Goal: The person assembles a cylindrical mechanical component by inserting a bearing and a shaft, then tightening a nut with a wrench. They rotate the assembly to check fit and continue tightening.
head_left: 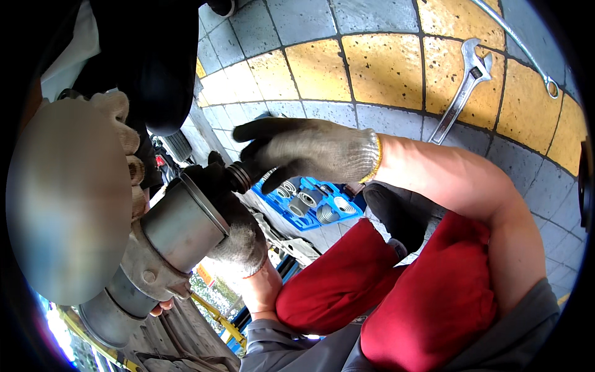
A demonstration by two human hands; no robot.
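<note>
A grey metal press sleeve (186,226) with a lipped rim sits against a cast metal part (149,260) on the left. From the sleeve's rim end sticks out a dark threaded shaft (240,176). My gloved left hand (240,239) is wrapped round this end from below and behind; a dark fingertip shows above, and the other fingers are hidden. Beside the shaft's tip, my gloved right hand (316,149) has its fingers stretched out and thumb apart, slightly blurred. Whether it touches the shaft I cannot tell.
Another person's gloved hand (118,121) is at the left, by the cast part. Below my right hand lies a blue tool case (304,224) with metal rings and sleeves. On the tiled floor are an adjustable wrench (462,93) and a long ring-ended spanner (517,43).
</note>
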